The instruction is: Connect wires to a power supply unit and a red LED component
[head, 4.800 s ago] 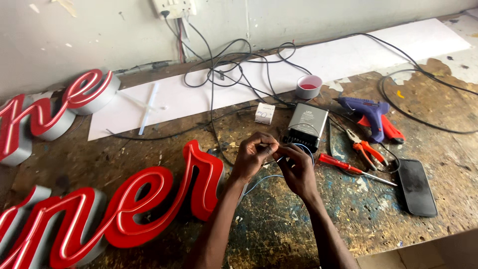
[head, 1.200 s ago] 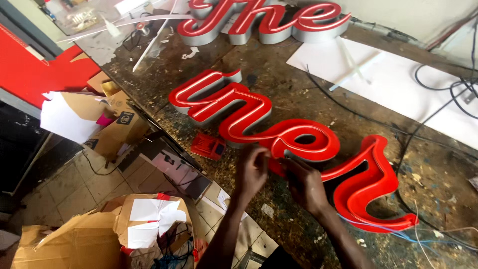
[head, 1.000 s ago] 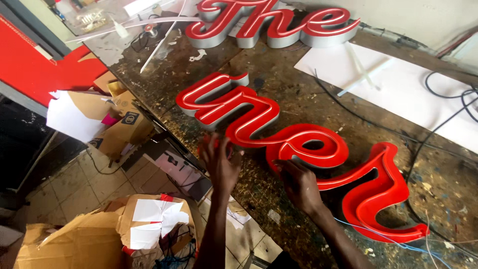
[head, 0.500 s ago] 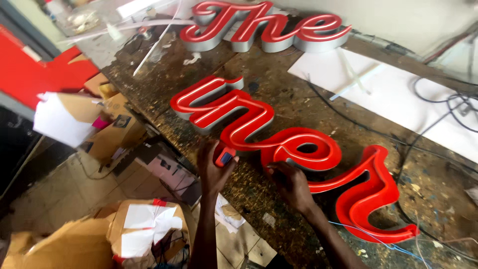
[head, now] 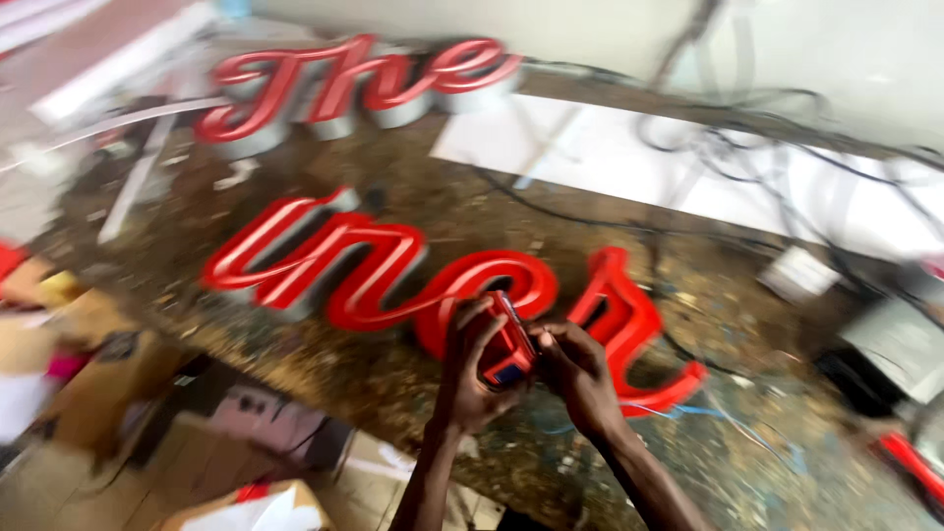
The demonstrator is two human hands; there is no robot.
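1. Left hand (head: 470, 369) curls its fingers around a small red device (head: 506, 346), held just in front of the red script sign (head: 393, 280) lying on the workbench (head: 324, 383)
2. Right hand (head: 580, 374) pinches the device's near edge, fingers narrow
3. Risk: the grip looks light; a slip could drop the device onto the sign's face and scratch it
4. Risk: thin blue wires (head: 728, 418) right of the sign could snag a wrist

My left hand (head: 470, 364) and right hand (head: 578, 372) hold a small red device (head: 507, 344) over the red sign letters (head: 393, 280) on the table (head: 324, 379).
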